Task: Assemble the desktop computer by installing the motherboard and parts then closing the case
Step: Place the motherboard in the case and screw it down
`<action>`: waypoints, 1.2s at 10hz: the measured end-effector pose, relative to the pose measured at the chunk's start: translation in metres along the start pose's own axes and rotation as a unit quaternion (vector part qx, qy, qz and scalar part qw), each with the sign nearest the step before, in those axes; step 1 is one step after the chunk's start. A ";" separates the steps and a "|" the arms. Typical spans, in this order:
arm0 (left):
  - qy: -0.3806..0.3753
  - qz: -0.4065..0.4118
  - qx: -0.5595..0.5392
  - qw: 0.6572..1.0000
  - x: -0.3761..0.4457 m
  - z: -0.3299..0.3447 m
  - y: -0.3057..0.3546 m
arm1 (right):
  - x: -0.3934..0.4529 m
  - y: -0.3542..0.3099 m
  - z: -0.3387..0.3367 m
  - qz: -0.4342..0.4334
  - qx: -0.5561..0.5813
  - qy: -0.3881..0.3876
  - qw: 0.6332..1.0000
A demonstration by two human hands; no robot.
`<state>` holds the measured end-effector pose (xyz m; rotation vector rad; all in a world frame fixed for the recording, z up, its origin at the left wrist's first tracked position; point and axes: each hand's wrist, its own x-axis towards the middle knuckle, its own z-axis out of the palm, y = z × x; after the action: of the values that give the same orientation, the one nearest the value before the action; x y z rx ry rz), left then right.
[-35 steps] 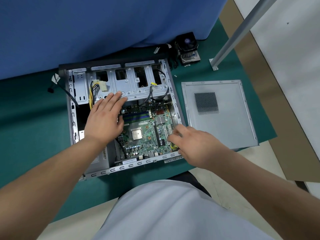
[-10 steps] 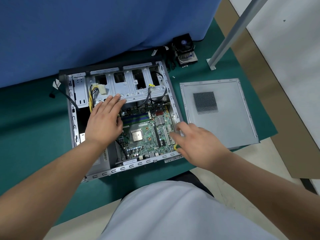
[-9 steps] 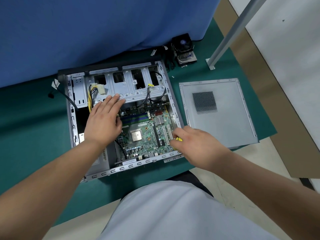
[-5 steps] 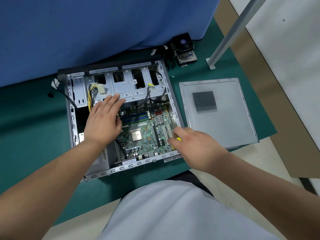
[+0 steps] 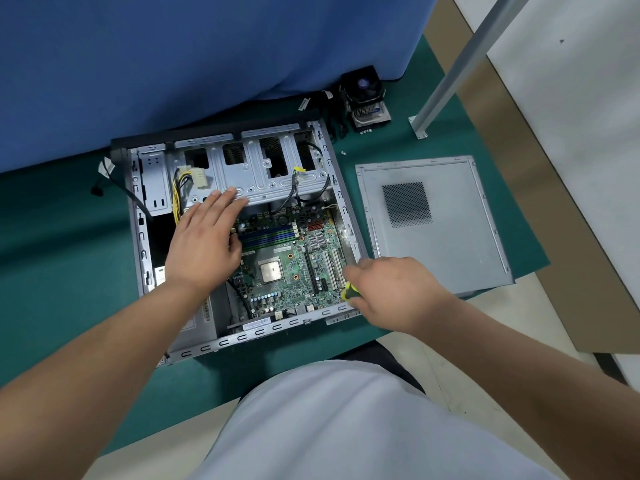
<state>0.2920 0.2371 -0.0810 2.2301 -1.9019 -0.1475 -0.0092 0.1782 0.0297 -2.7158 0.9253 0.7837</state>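
head view: the open case [image 5: 140, 237] lay flat on the green worktop [image 5: 62, 258], and every place below is given relative to it. the motherboard [image 5: 291, 261] sat inside, toward its right half. the left hand [image 5: 204, 244] rested on the board's left edge, its fingers [image 5: 225, 202] straight and together, tips reaching the drive cage [image 5: 263, 181] at the case's far side. the right hand [image 5: 391, 289] hovered over the case's near right corner, its fingers curled tight around a yellow and black screwdriver [image 5: 349, 292]; the tip was hidden, so whether it sat in a screw could not be told. the side panel [image 5: 450, 230] lay flat just right of the case, not touching it. the cpu cooler [image 5: 367, 98] stood beyond the far right corner, with small screws [image 5: 343, 153] loose nearby.

the step looked like fastening the board at that corner. doing it well would mean keeping the driver upright, holding the board steady with the flat left hand, and snugging gently rather than forcing, so the tip would not slip onto the slots beside it.
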 end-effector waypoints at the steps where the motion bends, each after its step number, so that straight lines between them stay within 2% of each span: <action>1: 0.000 0.000 -0.001 1.000 0.000 0.000 0.000 | 0.002 -0.003 0.003 0.071 -0.026 0.010 0.997; 2: -0.002 -0.001 -0.003 1.000 -0.001 0.000 0.000 | 0.002 0.000 0.005 0.047 -0.024 0.044 0.998; 3: -0.004 -0.001 -0.003 1.000 0.000 0.000 0.000 | -0.001 0.004 0.003 -0.046 -0.006 0.045 0.998; 4: -0.003 -0.003 -0.003 1.000 -0.001 -0.001 0.000 | -0.003 0.003 0.007 -0.045 -0.014 0.010 0.999; 6: -0.004 -0.005 -0.002 1.000 -0.001 -0.002 0.002 | 0.006 -0.013 0.002 0.037 -0.030 0.042 0.998; 8: -0.004 -0.005 -0.005 1.000 -0.001 -0.002 0.001 | 0.004 -0.005 -0.003 0.015 -0.010 -0.048 0.999; 10: -0.004 -0.005 -0.006 1.000 -0.001 -0.002 0.001 | 0.011 -0.010 -0.009 0.061 -0.026 -0.048 0.997; 12: -0.001 -0.002 -0.009 1.000 -0.001 0.000 0.000 | 0.008 -0.009 -0.007 0.044 -0.029 -0.060 0.997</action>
<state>0.2920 0.2384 -0.0815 2.2234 -1.8899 -0.1663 0.0046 0.1791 0.0311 -2.6575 1.0167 0.9952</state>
